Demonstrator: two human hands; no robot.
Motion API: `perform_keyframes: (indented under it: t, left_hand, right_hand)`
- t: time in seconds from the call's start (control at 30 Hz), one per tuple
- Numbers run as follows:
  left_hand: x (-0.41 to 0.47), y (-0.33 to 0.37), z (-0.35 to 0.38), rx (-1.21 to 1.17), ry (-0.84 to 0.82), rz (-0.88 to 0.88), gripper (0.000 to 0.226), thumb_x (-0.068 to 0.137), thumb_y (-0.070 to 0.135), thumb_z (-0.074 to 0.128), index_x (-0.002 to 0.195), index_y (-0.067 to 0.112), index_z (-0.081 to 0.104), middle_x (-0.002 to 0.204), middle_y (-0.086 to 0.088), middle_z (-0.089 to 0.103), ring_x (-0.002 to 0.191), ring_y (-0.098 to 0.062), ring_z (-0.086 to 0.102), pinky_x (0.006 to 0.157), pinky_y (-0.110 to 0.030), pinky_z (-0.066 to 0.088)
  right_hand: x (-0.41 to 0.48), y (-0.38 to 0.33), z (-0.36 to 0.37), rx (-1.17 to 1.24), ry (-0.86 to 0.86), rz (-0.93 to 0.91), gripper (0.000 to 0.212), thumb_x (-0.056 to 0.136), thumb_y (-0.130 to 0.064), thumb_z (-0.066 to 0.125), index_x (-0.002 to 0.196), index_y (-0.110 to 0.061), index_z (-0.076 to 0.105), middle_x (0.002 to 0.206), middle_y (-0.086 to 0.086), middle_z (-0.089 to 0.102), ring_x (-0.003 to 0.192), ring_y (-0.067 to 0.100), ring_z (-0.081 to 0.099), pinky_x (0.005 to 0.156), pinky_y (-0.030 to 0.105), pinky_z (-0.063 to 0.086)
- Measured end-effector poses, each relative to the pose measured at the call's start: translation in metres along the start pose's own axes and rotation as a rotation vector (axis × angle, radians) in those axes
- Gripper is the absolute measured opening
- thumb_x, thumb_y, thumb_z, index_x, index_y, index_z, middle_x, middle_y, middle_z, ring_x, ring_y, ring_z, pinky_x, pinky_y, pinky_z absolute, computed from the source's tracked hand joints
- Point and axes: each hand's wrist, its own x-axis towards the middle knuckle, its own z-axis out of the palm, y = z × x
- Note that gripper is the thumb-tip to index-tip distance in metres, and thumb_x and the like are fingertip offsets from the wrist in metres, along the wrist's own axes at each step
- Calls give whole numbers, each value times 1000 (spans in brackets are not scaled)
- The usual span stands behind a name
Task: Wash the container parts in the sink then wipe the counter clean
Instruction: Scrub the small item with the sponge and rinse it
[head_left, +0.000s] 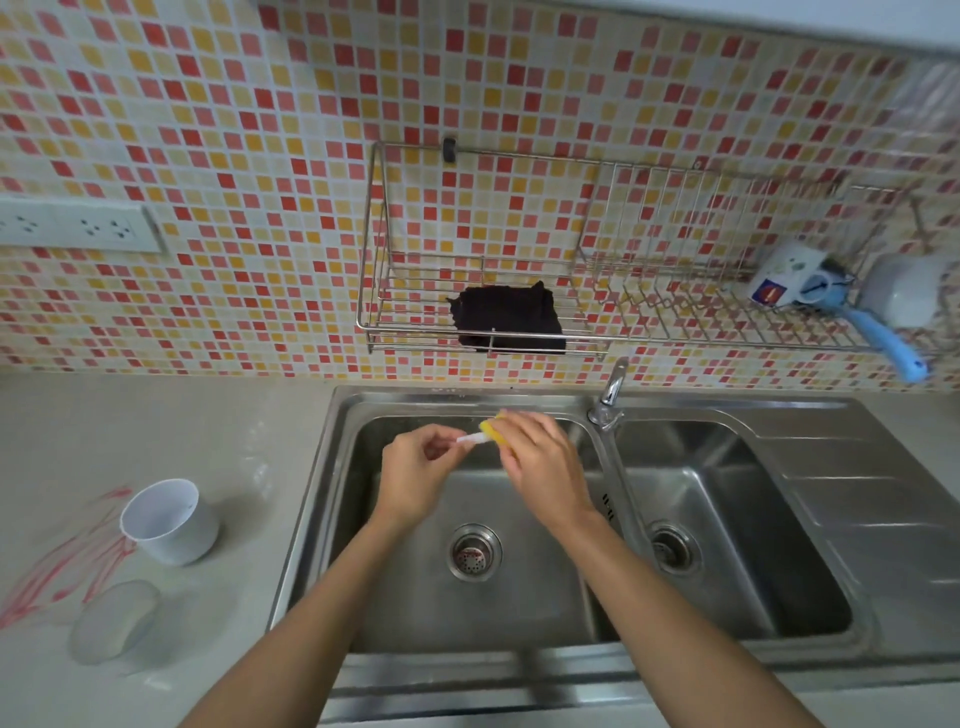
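Observation:
Over the left basin of the steel sink (332, 467), my left hand (415, 475) pinches a small white container part (470, 440) at one end. My right hand (540, 462) grips a yellow sponge (491, 430) pressed against the part's other end. On the counter to the left stands a white cup-shaped container (169, 522), open side up. A translucent lid (111, 621) lies flat in front of it. Red scribble marks (67, 561) stain the counter around both.
A chrome tap (610, 392) stands between the two basins, with a drainboard (872, 519) at the right. On the tiled wall hangs a wire rack (415, 332) holding a black cloth (509, 319), mugs (789, 280) and a blue-handled brush (883, 343). Wall sockets (78, 228) sit at left.

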Motion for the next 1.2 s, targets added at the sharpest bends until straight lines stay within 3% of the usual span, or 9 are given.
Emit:
perform_keyframes:
  t: [0.1,0.27,0.43,0.57,0.7,0.83,0.93,1.1,1.2]
  left_hand:
    - [10,-3,7,-59,77,-84,14,80,27,77,88,16,76,78,5,75,77,-10,70,71,-21,53]
    - [18,-7,24,-188,95,-176,8,82,19,75,87,13,76,82,-2,76,84,-20,72,81,-33,56]
    - [20,-5,45,-245,149,-291,9,84,15,72,84,6,76,65,4,66,63,-5,57,59,-11,45]
    - [23,-9,60,-232,136,-359,16,86,14,67,79,1,73,67,2,70,64,-6,58,64,-19,49]
    - [26,-12,67,-241,126,-410,23,86,27,70,74,8,74,73,-5,73,67,-13,58,71,-30,49]
    - [31,-9,71,-244,113,-429,23,88,25,68,77,6,74,72,-2,74,70,-12,60,75,-28,51]
    - [31,-8,69,-160,44,-378,21,89,25,67,78,8,73,75,-4,74,68,-12,62,76,-30,53]
    - [27,-6,66,361,-53,-23,13,82,20,75,94,22,74,83,7,73,72,-7,66,68,-15,49]
    - [30,-2,65,405,-42,3,13,83,21,74,95,17,76,85,5,74,76,-7,67,70,-17,50]
  right_hand:
    - [-2,12,5,98,37,257,41,81,-5,73,119,-19,68,118,2,67,108,22,58,95,34,47]
    - [-7,-12,14,174,-26,110,37,85,-10,69,121,-17,67,120,4,63,107,22,55,90,30,50]
    - [-7,23,30,226,24,376,42,81,-2,70,121,-16,68,118,6,63,102,27,55,88,41,52]
    - [-16,12,35,213,-14,148,41,83,-4,68,122,-15,66,123,5,62,108,24,53,96,32,47]
    - [-10,44,40,166,2,235,41,77,-4,74,115,-18,69,119,3,65,103,24,56,87,37,52]
    - [-4,56,41,129,-36,135,34,75,-10,76,106,-22,70,112,-3,68,102,22,59,84,38,52]
    - [-2,64,38,91,-48,59,29,74,-9,73,101,-19,69,102,-4,70,96,21,60,81,36,51]
    - [-2,74,31,105,-152,-18,32,70,-9,77,98,-21,68,101,-7,70,93,19,60,77,33,49]
    - [4,79,29,157,-154,3,33,73,-8,78,104,-19,71,104,-3,71,93,22,61,79,34,53]
